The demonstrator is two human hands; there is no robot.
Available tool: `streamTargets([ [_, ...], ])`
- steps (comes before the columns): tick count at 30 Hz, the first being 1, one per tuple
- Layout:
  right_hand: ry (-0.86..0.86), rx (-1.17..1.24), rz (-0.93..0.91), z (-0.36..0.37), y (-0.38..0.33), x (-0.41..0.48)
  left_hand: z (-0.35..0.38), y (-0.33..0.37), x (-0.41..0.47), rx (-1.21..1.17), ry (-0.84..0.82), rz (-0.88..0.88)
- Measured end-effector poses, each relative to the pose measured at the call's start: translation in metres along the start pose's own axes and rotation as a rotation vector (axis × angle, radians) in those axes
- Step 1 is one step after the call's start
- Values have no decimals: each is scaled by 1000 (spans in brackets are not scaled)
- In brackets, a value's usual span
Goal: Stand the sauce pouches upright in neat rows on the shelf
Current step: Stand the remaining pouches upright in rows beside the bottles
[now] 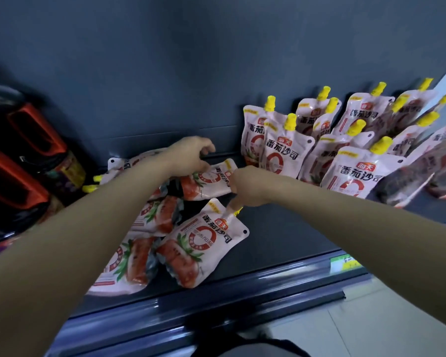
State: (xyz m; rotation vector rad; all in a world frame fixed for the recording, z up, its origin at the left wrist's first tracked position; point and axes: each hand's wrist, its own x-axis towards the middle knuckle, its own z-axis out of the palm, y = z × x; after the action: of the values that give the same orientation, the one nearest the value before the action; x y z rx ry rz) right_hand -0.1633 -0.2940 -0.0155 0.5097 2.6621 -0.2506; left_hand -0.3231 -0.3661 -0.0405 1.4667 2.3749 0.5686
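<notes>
Pale pink standing pouches (355,173) with yellow caps crowd the right part of the dark grey shelf (281,240), upright or leaning in loose rows against the back wall. To their left, a heap of lying pouches (150,217) sprawls flat, overlapping one another. The right hand (250,188) pinches the spout of the front pouch (204,243), which lies face up near the shelf's edge rail. The left hand (188,154) is over the rear pouch (211,180) with its fingers (207,148) curled; I cannot tell whether they grasp it. Dark bottles (29,161) with orange handles stand at the far left.
</notes>
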Motion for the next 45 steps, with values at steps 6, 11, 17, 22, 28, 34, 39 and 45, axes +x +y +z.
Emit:
streamTargets([
  [6,-122,57,63,28,-2,5,19,-12,9,94,-211,-65],
  [11,-84,84,81,40,-4,6,22,-15,18,40,-287,-109],
  [17,-132,178,122,36,1,4,22,-9,24,32,-300,-185],
  [22,-36,480,140,19,8,-5,23,0,27,-147,-339,-202],
  [28,68,540,114,-14,10,-27,19,12,21,-183,-174,-169],
  [34,269,180,148,-56,20,-55,1,20,15,-276,-22,-167],
  [39,407,-53,225,-59,45,-61,-1,29,-8,-520,76,-197],
  [45,449,-1,225,-57,70,-62,-1,54,-40,-711,199,-283],
])
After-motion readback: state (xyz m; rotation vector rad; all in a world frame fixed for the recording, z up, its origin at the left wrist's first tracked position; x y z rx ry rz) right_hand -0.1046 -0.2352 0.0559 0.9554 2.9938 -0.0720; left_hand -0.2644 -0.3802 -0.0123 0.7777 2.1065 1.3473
